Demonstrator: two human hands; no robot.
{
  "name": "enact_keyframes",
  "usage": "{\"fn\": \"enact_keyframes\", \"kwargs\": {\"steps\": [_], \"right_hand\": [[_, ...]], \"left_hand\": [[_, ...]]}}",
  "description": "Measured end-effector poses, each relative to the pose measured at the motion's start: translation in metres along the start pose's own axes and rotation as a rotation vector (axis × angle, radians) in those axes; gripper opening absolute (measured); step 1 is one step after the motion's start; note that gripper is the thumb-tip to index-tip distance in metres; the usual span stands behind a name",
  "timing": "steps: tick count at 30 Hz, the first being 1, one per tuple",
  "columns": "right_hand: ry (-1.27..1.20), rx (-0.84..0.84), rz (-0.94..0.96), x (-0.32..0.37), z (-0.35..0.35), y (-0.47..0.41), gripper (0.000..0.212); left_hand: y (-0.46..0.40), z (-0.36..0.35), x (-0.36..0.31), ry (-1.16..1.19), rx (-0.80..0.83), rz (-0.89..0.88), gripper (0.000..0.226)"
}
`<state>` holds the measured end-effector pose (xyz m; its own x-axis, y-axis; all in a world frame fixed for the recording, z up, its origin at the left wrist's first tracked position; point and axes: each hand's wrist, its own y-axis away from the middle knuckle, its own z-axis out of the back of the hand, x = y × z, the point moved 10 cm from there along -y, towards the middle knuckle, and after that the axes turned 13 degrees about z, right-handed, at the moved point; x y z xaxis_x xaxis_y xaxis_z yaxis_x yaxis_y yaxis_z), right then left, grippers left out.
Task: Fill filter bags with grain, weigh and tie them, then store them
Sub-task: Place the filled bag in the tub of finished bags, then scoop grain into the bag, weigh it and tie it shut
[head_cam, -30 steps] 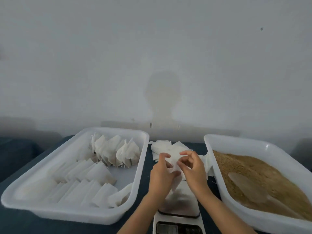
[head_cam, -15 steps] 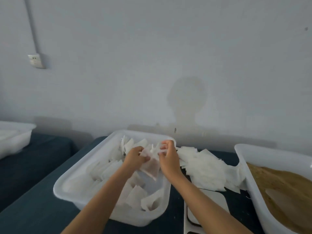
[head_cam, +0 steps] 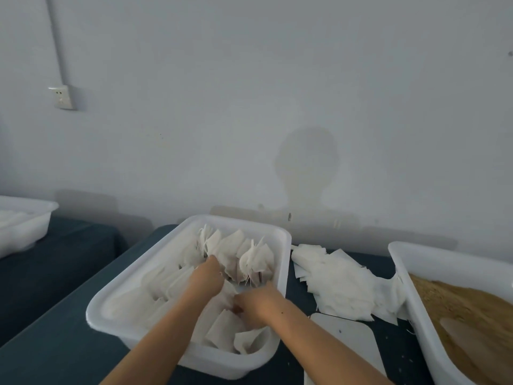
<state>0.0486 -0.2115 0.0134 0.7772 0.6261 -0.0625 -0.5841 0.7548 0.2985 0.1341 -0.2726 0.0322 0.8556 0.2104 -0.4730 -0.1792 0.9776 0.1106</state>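
Note:
A white storage tray (head_cam: 111,304) on the dark table holds rows of filled, tied filter bags (head_cam: 256,259), some upright at the back and others lying flat. Both my hands are down inside it. My left hand (head_cam: 206,276) holds a brownish filled bag (head_cam: 231,269) against the upright row; its fingertips are hidden behind the bags. Lower down, my right hand (head_cam: 258,300) rests on the lying bags with its fingers curled. Whether it grips anything is hidden.
A loose pile of empty filter bags (head_cam: 341,284) lies right of the tray. Below the pile sits the white scale (head_cam: 352,345). A second tray (head_cam: 399,262) at the right holds brown grain (head_cam: 458,304) and a scoop (head_cam: 466,332). Another white tray (head_cam: 25,223) stands far left.
My hands carried the filled bag from above the scale leftward over the storage tray, then lowered into it. The view turned left with them.

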Motion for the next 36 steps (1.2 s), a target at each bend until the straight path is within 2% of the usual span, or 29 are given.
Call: {"fn": "enact_keyframes", "kwargs": {"steps": [2, 4, 6, 8, 10, 12, 15, 17, 25, 26, 28, 33, 36], "right_hand": [[-0.101, -0.154, -0.006, -0.004, 0.017, 0.008, 0.033], [-0.278, -0.446, -0.040, -0.026, 0.042, 0.026, 0.032], [-0.443, -0.749, -0.155, -0.071, 0.058, 0.056, 0.029], [-0.521, -0.915, -0.352, -0.128, 0.050, 0.089, 0.030], [-0.485, -0.895, -0.529, -0.177, 0.027, 0.114, 0.029], [-0.406, -0.671, -0.615, -0.208, -0.006, 0.121, 0.031], [-0.391, -0.308, -0.628, -0.223, -0.056, 0.118, 0.061], [-0.355, -0.253, -0.608, -0.226, -0.067, 0.116, 0.062], [-0.339, -0.374, -0.590, -0.234, -0.056, 0.120, 0.016], [-0.347, -0.390, -0.602, -0.235, -0.056, 0.123, 0.014], [-0.340, -0.442, -0.635, -0.237, -0.051, 0.130, 0.030], [-0.427, -0.801, -0.664, -0.248, -0.007, 0.183, 0.023], [-0.582, -1.014, -0.633, -0.254, 0.020, 0.230, 0.024]], "left_hand": [[0.004, 0.010, -0.011, -0.020, -0.078, -0.036, 0.014], [0.011, 0.021, -0.030, -0.013, -0.151, -0.094, 0.013], [0.018, 0.025, -0.053, 0.022, -0.174, -0.171, 0.017], [0.026, 0.023, -0.080, 0.053, -0.176, -0.264, 0.023], [0.035, 0.017, -0.103, 0.090, -0.165, -0.333, 0.020], [0.040, 0.006, -0.120, 0.103, -0.137, -0.372, 0.017], [0.040, -0.011, -0.129, 0.101, -0.119, -0.384, 0.017], [0.038, -0.018, -0.128, 0.115, -0.131, -0.377, 0.017], [0.032, -0.028, -0.117, 0.212, -0.130, -0.353, 0.013], [0.033, -0.028, -0.117, 0.222, -0.134, -0.355, 0.013], [0.036, -0.025, -0.117, 0.236, -0.145, -0.368, 0.013], [0.055, -0.008, -0.136, 0.296, -0.181, -0.450, 0.012], [0.078, -0.009, -0.171, 0.396, -0.036, -0.512, 0.012]]}}
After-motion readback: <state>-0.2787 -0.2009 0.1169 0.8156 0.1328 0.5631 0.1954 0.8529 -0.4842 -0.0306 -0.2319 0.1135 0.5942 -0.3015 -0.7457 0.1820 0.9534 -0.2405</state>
